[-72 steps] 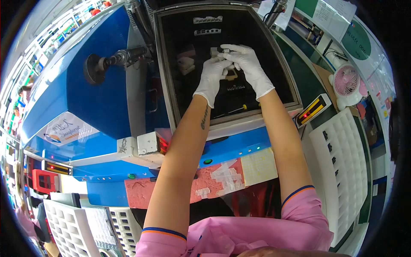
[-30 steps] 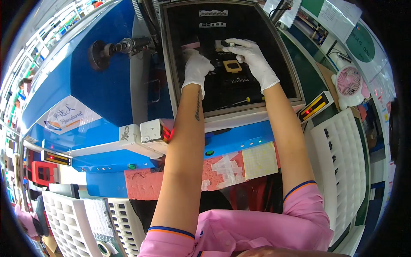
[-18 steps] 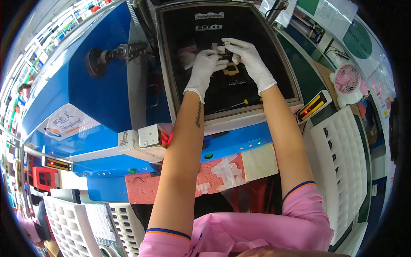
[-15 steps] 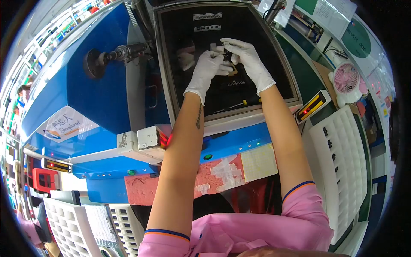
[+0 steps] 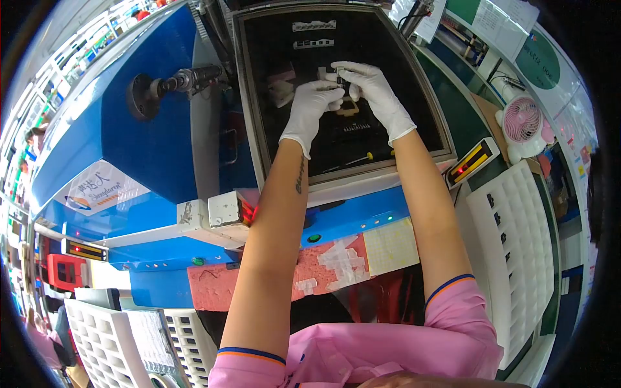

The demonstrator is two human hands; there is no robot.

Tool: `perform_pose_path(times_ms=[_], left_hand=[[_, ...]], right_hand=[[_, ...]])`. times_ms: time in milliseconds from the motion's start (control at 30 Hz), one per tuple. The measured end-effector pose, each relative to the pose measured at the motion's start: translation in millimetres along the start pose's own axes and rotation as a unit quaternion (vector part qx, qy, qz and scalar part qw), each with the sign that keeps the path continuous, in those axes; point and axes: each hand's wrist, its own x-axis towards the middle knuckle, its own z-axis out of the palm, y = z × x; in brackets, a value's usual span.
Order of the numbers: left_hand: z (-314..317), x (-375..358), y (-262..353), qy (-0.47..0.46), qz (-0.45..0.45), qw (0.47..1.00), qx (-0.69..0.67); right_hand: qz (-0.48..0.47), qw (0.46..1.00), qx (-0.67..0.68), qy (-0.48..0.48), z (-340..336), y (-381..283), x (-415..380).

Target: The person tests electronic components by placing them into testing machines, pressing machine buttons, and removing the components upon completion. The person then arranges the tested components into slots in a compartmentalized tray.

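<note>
Both my hands wear white gloves and meet over the black framed surface point(image 5: 272, 39). My right hand point(image 5: 376, 96) pinches a small dark part point(image 5: 340, 78) between thumb and fingers. My left hand point(image 5: 309, 111) has its fingers drawn together at the lower left of that part; the fingertips hide whatever they grip. Just below the hands lies a tan, notched piece point(image 5: 348, 108). A row of tiny light pieces point(image 5: 356, 127) sits lower, with a yellow-handled screwdriver point(image 5: 369, 156) under it. Left of my left hand rests a pale, see-through object point(image 5: 281, 92).
Two silvery slotted strips point(image 5: 314, 26) lie at the far end. Light-sensor bars point(image 5: 474, 161) flank the near edge. A blue machine housing point(image 5: 149, 97) with a metal fitting stands left. White foam trays point(image 5: 517, 258) and a pink fan point(image 5: 522, 119) are on the right.
My left hand's fingers have drawn in from a spread pose, uncovering more of the tan piece. My right hand has shifted slightly downward, still holding the small dark part.
</note>
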Motion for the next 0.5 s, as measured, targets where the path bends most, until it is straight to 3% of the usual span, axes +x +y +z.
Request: perform_pose_path(times_ms=[500], left_hand=[[-3.9,3.2,-3.8,-0.028,-0.012,0.998,-0.064]], right_hand=[[-0.003,1.000,-0.023,-0.010,0.8,-1.8,1.6]])
